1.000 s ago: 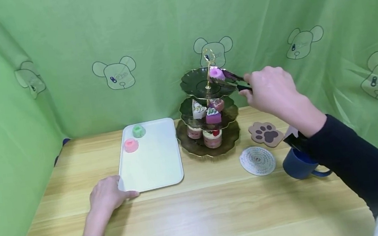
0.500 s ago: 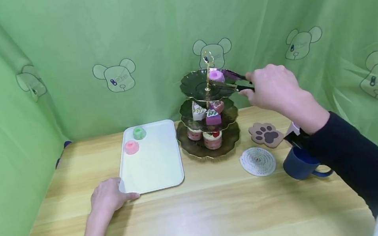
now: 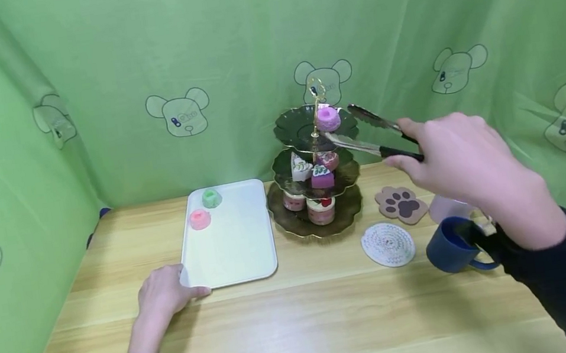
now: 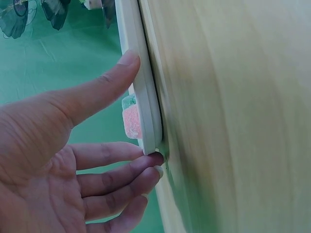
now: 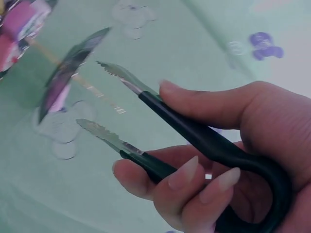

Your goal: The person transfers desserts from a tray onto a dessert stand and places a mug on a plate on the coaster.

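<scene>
My left hand (image 3: 162, 291) holds the near left corner of the white tray (image 3: 241, 244); thumb and fingertips meet its edges in the left wrist view. On the tray sit a green ring-shaped sweet (image 3: 211, 198) and a pink one (image 3: 200, 219). My right hand (image 3: 460, 156) grips black-handled tongs (image 5: 189, 126), whose tips are spread apart with nothing between them. Just left of the tips, a purple ring-shaped sweet (image 3: 328, 118) rests on the top tier of the dark three-tier cake stand (image 3: 295, 130). A white piece shows partly behind that sweet.
Lower tiers bear a white cake slice (image 3: 300, 167), a purple cake (image 3: 322, 177) and round cakes (image 3: 322, 212). To the right lie a paw-print coaster (image 3: 401, 204) and a round patterned coaster (image 3: 388, 244). A blue mug (image 3: 448, 250) stands under my right forearm, before a pale cup (image 3: 448, 208).
The tongs have spread and let go of the purple sweet, which stays on the top tier. My right hand has drawn back right and down; my left hand has stayed at the tray.
</scene>
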`<state>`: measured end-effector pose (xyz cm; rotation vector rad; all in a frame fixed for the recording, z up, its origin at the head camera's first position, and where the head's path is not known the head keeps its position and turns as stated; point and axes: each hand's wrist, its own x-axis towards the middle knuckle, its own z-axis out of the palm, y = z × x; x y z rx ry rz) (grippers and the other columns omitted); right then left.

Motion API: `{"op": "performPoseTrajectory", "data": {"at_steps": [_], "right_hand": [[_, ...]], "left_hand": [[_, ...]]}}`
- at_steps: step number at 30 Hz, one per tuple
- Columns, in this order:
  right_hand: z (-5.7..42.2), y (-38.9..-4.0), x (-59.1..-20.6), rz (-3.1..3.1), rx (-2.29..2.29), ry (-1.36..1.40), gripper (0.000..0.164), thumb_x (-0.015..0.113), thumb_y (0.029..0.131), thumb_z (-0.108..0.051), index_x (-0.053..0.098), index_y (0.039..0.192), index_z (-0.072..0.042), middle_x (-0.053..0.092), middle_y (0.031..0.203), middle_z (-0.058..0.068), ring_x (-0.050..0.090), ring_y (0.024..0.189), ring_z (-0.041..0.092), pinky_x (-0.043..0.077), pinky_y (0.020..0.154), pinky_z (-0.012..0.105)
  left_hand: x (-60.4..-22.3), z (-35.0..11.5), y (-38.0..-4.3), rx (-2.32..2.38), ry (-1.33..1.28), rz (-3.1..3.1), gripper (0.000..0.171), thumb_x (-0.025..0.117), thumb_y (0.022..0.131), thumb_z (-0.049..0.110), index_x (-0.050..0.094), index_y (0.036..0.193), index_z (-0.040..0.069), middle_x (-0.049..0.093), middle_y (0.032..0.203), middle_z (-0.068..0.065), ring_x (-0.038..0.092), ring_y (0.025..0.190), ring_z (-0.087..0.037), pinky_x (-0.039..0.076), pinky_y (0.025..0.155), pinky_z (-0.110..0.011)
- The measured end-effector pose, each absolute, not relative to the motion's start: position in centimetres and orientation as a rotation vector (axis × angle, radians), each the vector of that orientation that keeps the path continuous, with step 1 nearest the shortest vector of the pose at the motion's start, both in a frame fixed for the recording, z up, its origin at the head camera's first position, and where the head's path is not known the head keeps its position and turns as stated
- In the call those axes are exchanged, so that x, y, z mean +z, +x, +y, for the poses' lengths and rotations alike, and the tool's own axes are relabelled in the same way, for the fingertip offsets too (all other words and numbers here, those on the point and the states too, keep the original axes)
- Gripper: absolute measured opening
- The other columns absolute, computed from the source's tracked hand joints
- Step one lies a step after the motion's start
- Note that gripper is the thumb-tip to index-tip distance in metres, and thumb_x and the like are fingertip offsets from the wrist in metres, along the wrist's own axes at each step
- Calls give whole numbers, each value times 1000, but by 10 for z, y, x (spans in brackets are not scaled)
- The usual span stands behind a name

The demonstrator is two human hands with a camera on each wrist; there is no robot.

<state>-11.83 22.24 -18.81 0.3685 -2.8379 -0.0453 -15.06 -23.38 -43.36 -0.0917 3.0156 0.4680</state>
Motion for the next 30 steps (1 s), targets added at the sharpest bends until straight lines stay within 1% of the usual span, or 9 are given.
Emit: {"op": "performPoseTrajectory", "data": {"at_steps": [4, 7, 12, 13, 15, 18, 22, 26, 30], "right_hand": [[217, -95, -192, -2764, 7, 461, 70, 47, 85, -60, 46, 134, -10, 38, 49, -3, 33, 39, 12, 25, 37, 29], [208, -84, -199, -2728, 88, 539, 70, 53, 83, -59, 47, 134, -11, 43, 54, -7, 34, 41, 9, 27, 38, 27], [181, -84, -224, -2700, 161, 686, 70, 59, 79, -57, 48, 132, -13, 46, 59, -12, 40, 47, 4, 33, 43, 25], [175, -87, -230, -2712, 165, 701, 71, 60, 78, -58, 47, 133, -14, 46, 60, -12, 40, 48, 5, 32, 42, 25], [162, -93, -243, -2753, 170, 731, 75, 57, 78, -62, 44, 136, -16, 43, 58, -11, 40, 47, 6, 31, 42, 26], [141, -107, -265, -2788, 182, 759, 78, 57, 77, -63, 42, 137, -15, 46, 61, -9, 42, 49, 7, 31, 40, 26], [114, -130, -298, -2801, 187, 803, 74, 59, 77, -61, 48, 132, -12, 51, 62, -6, 48, 52, 9, 36, 42, 27], [90, -151, -330, -2843, 213, 801, 72, 59, 76, -62, 53, 127, -12, 52, 61, -6, 50, 52, 10, 39, 43, 28], [68, -172, -357, -2850, 258, 818, 66, 63, 74, -60, 55, 120, -12, 54, 67, -4, 52, 55, 13, 40, 44, 30]], "left_hand": [[-431, -234, -151, 448, -81, 3013, 78, 78, 51, 63, 64, 104, 6, 58, 81, -8, 47, 70, -24, 33, 56, -32], [-430, -233, -152, 431, -73, 3007, 81, 77, 51, 63, 63, 107, 6, 60, 85, -9, 48, 72, -24, 36, 58, -34], [-430, -233, -151, 423, -90, 2998, 80, 77, 51, 63, 63, 106, 7, 60, 86, -9, 48, 73, -24, 37, 59, -35], [-430, -233, -151, 422, -93, 2997, 79, 77, 51, 63, 63, 106, 7, 60, 86, -9, 48, 72, -24, 37, 58, -35], [-431, -232, -151, 422, -98, 2995, 80, 77, 51, 63, 63, 106, 7, 60, 86, -8, 48, 72, -24, 37, 58, -35], [-432, -231, -150, 417, -105, 2993, 81, 78, 51, 63, 63, 107, 6, 61, 89, -10, 48, 73, -24, 38, 59, -35], [-433, -231, -150, 414, -110, 2999, 79, 78, 51, 61, 64, 106, 6, 61, 88, -10, 49, 74, -24, 39, 59, -36], [-434, -231, -151, 423, -108, 3007, 75, 79, 51, 60, 64, 102, 6, 61, 86, -9, 50, 74, -24, 38, 59, -36], [-433, -232, -152, 433, -108, 3013, 76, 80, 51, 60, 64, 102, 6, 61, 86, -9, 50, 74, -25, 39, 59, -37]]}}
